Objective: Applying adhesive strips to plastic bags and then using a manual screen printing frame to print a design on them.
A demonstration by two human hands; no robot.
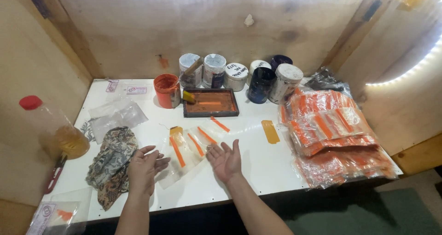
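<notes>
While both hands (184, 166) hover with fingers spread, three orange-striped clear bags (193, 150) lie between them

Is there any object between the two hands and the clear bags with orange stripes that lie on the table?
Nothing visible does. The left hand and the right hand are open at either side of the clear bags with orange stripes, at their edges. The patterned cloth lies further left, outside the gap.

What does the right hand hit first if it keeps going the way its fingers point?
Probably the clear plastic sleeves with orange stripes: the right hand lies palm up, fingers aimed up-left at them, fingertips at their edge. Further along that line sits the dark rectangular tray of orange ink. Hand height is unclear.
</notes>
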